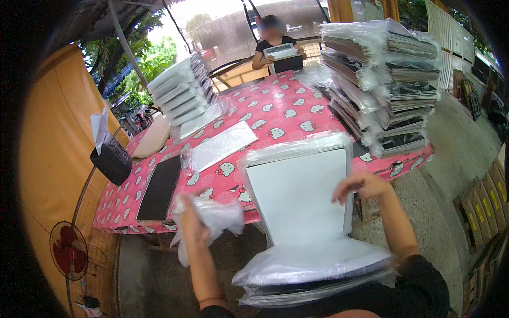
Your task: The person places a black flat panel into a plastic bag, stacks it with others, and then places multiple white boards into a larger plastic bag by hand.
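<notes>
The white panel (297, 193) lies with its long axis toward the pink bench (257, 112), the nearer right hand (368, 186) over its right edge, grip slack and empty, the left hand (194, 228), left of the panel, clutching crumpled translucent plastic (221, 216).

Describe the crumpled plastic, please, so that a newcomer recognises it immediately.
Start from the pink table. By its near edge, the person's left hand holds the crumpled, translucent plastic. Unlike the plastic covering the tall right-hand stack, it is bunched in a hand.
</notes>
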Available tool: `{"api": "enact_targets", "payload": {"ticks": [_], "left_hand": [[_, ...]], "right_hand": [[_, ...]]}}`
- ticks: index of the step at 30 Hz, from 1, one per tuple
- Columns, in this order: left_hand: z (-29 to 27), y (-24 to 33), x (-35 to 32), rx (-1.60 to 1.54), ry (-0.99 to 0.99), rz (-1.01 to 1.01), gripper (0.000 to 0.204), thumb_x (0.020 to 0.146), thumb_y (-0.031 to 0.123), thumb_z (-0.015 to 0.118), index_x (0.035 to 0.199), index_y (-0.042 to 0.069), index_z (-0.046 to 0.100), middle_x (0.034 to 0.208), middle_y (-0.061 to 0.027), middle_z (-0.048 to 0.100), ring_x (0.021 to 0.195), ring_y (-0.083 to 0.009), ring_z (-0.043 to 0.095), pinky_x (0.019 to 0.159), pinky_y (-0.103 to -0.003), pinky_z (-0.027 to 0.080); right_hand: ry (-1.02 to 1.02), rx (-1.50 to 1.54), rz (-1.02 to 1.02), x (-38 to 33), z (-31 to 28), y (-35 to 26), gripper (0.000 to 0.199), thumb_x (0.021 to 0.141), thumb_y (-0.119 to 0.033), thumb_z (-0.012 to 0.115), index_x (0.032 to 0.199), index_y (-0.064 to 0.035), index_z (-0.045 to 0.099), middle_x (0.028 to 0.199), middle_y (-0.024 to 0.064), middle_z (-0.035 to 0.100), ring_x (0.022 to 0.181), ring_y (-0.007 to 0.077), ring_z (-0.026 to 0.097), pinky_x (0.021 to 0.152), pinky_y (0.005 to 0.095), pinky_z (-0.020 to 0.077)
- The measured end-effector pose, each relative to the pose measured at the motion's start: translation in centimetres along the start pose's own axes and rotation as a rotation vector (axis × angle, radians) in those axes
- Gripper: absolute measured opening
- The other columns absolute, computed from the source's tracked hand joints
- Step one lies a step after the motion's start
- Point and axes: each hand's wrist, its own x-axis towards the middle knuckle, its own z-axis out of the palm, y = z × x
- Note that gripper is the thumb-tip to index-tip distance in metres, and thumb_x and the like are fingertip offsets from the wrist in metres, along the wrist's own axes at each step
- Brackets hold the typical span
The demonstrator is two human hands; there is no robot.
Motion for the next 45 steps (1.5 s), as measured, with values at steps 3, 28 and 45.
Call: {"api": "enact_targets", "payload": {"ticks": [3, 28, 45], "left_hand": [[7.0, -1.0, -2.3, 0.171, -0.280, -0.077, 0.060, 0.084, 0.054, 0.033, 0.101, 0.001, 0.053, 0.080, -0.0086, 0.056, 0.077, -0.0177, 0.056, 0.069, -0.032, 0.047], [12.8, -8.0, -4.1, -0.323, 0.056, -0.222, 0.017, 0.079, 0.011, 0.060, 0.092, 0.007, 0.050, 0.081, -0.0025, 0.053, 0.075, -0.0129, 0.053, 0.064, -0.028, 0.046], [6.3, -5.9, -0.7, 0.141, -0.682, -0.073, 0.024, 0.073, 0.026, 0.066, 0.081, 0.006, 0.056, 0.069, -0.0008, 0.054, 0.061, -0.0103, 0.052, 0.053, -0.025, 0.042]], "right_hand": [[0.051, -0.405, -0.334, 6.8, 3.1, -3.4, 0.074, 0.056, -0.040, 0.074, 0.113, -0.0014, 0.048, 0.100, 0.0089, 0.056, 0.083, 0.0188, 0.055, 0.076, 0.0300, 0.0432], [1.002, -0.922, -0.449, 7.6, 8.3, 0.1, 0.008, 0.071, -0.008, 0.063, 0.076, -0.0034, 0.060, 0.063, 0.0077, 0.057, 0.054, 0.0182, 0.053, 0.049, 0.0262, 0.0404], [0.277, 0.861, -0.126, 3.2, 4.9, 1.5, 0.012, 0.076, -0.016, 0.061, 0.081, -0.0050, 0.061, 0.081, 0.0094, 0.061, 0.073, 0.0155, 0.059, 0.066, 0.0302, 0.0480]]}}
